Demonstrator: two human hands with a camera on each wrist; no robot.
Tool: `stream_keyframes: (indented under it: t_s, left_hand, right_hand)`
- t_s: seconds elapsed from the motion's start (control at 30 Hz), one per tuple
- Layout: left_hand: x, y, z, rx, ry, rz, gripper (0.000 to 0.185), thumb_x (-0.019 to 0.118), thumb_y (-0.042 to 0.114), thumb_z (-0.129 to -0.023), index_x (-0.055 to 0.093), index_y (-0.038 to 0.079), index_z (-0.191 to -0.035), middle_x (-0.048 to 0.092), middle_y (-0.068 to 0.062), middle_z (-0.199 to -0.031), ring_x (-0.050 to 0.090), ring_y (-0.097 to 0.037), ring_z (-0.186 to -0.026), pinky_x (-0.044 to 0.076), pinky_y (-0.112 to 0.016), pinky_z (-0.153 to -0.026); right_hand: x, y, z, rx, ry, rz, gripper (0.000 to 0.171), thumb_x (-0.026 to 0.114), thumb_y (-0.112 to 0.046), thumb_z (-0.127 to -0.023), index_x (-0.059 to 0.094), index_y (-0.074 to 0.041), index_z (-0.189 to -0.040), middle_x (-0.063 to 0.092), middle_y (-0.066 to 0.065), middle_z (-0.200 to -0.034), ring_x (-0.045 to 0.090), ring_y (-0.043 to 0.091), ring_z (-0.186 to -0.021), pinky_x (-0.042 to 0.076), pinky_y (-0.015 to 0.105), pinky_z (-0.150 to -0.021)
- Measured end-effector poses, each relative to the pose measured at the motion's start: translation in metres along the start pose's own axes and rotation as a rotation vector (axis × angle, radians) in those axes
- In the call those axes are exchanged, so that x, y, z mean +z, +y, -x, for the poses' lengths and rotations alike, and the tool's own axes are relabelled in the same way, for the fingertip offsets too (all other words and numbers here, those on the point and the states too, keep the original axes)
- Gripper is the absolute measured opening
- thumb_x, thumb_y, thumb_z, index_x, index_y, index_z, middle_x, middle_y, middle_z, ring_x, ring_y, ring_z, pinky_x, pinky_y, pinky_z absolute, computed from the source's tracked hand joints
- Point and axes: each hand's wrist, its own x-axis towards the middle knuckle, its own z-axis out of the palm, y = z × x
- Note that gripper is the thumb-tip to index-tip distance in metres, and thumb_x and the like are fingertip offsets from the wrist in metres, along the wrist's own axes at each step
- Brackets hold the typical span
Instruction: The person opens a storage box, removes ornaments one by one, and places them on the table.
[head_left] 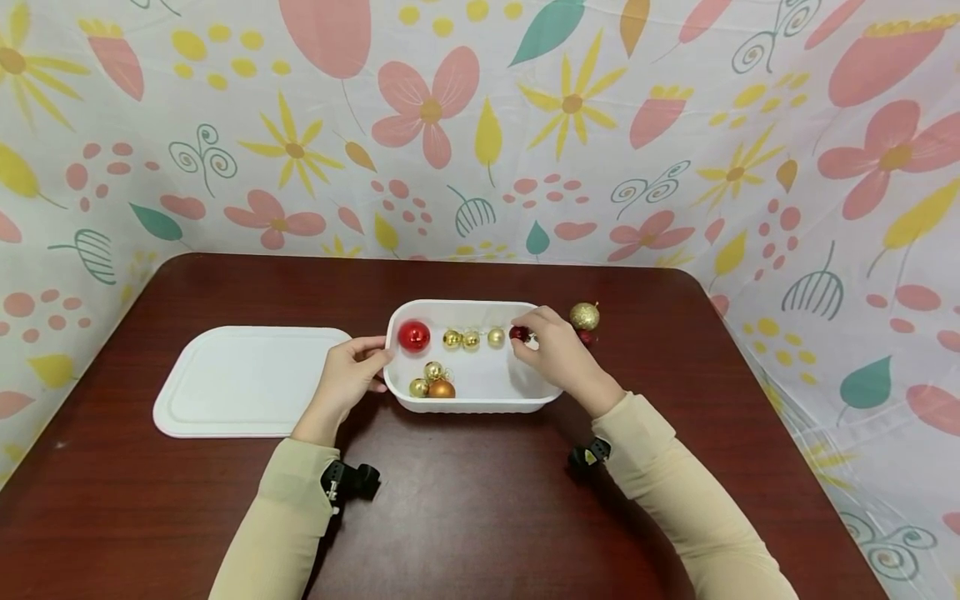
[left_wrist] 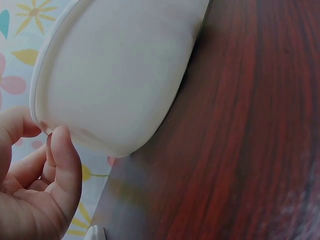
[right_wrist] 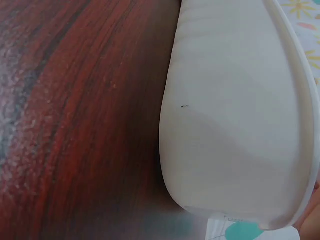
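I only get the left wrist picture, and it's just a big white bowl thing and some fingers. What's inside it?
Observer: The white tub holds shiny ornament balls; the biggest is a red ball at its left end.
Child: Are there gold ones too?
Observer: Yes, three small gold balls sit in a row along the far side.
Child: What's the other hand doing?
Observer: The right hand pinches a small dark red ball over the tub's right end.
Child: Is anything outside the tub?
Observer: A glittery gold ball rests on the table just right of the tub, and a flat white lid lies to the left.
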Motion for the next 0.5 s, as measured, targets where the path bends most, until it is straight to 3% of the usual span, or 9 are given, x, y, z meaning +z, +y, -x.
stream_keyframes:
  t_s: [0.17, 0.5]
  left_hand:
    - [0.0, -0.001, -0.001, 0.002, 0.002, -0.004, 0.036, 0.06, 0.006, -0.089, 0.057, -0.008, -0.122, 0.057, 0.001, -0.08, 0.056, -0.004, -0.057, 0.055, -0.019, -0.05]
    - [0.0, 0.001, 0.0, -0.01, 0.003, 0.0, 0.036, 0.061, 0.008, -0.09, 0.058, -0.007, -0.122, 0.058, 0.002, -0.08, 0.056, -0.005, -0.056, 0.055, -0.019, -0.05]
  right_hand:
    - [-0.002, 0.0, 0.004, -0.002, 0.085, -0.034, 0.025, 0.066, -0.01, -0.082, 0.068, -0.001, -0.105, 0.063, 0.011, -0.102, 0.061, 0.021, -0.092, 0.057, 0.033, -0.078]
    - [-0.004, 0.009, 0.014, -0.002, 0.17, -0.066, 0.028, 0.067, -0.007, -0.082, 0.068, -0.001, -0.109, 0.063, 0.012, -0.104, 0.062, 0.02, -0.086, 0.057, 0.031, -0.071]
